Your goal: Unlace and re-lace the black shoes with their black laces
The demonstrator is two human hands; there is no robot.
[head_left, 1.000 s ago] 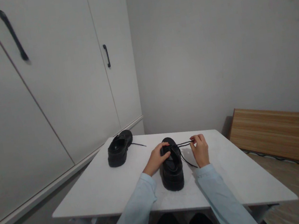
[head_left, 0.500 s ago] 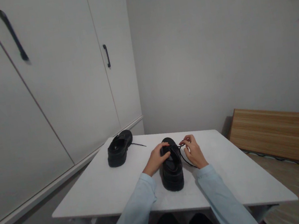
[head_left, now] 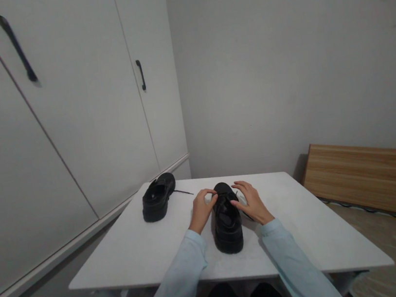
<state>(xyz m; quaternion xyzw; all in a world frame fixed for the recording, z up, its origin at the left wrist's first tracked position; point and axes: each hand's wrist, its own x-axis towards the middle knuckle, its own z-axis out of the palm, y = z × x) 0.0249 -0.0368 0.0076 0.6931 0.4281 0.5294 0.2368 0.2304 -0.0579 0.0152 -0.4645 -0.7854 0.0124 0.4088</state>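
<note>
A black lace-up shoe (head_left: pixel 228 232) stands on the white table with its heel towards me and its toe pointing away. At the left of its lacing, the thumb and forefinger of my left hand (head_left: pixel 202 210) are pinched together on the dark shoelace, of which little shows. My right hand (head_left: pixel 253 203) lies against the shoe's right side, thumb over the lacing and fingers stretched apart from it. Part of the lace trails down behind that hand. A second black shoe (head_left: pixel 155 206) sits at the table's back left, one lace end lying out to its right.
The white table (head_left: pixel 133 261) carries both shoes and ends close in front of my knees. White cabinets (head_left: pixel 96 108) with dark handles line the left side. A wooden board (head_left: pixel 368 178) leans at the wall on the right.
My right hand has let go of the lace it was pulling to the right and moved in to the shoe, fingers spread. The left hand has shifted slightly left, its fingertips now together.
</note>
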